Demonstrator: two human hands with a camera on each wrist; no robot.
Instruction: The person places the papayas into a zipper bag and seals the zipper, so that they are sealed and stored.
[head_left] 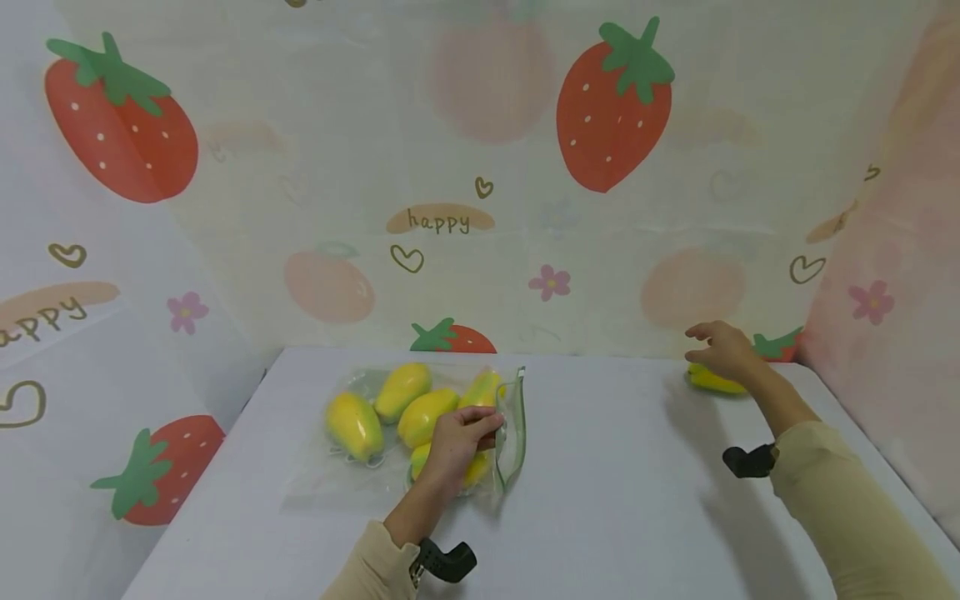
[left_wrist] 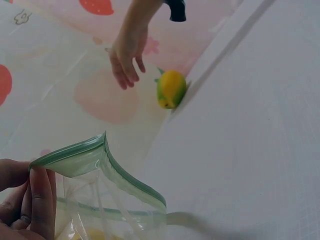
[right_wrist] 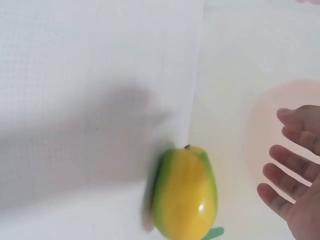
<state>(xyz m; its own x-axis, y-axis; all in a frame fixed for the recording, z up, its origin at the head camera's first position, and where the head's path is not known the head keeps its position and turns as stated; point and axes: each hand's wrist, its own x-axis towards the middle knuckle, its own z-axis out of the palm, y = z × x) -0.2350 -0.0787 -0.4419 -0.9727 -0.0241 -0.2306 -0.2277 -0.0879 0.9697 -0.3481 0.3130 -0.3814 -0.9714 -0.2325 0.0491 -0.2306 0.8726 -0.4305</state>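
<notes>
The right hand [head_left: 722, 351], fingers parted and holding nothing, hangs just above the oblong yellow-green fruit [right_wrist: 185, 195], whose long axis roughly follows the white table [head_left: 600, 475]'s far edge; the left hand [head_left: 456, 442], farther off, pinches the green-rimmed clear plastic bag [head_left: 512, 437].

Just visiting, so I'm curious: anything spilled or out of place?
Nothing looks spilled. One yellow-green oval fruit seems stray, alone far right on the white table, outside the clear plastic bag holding similar yellow fruits.
</notes>
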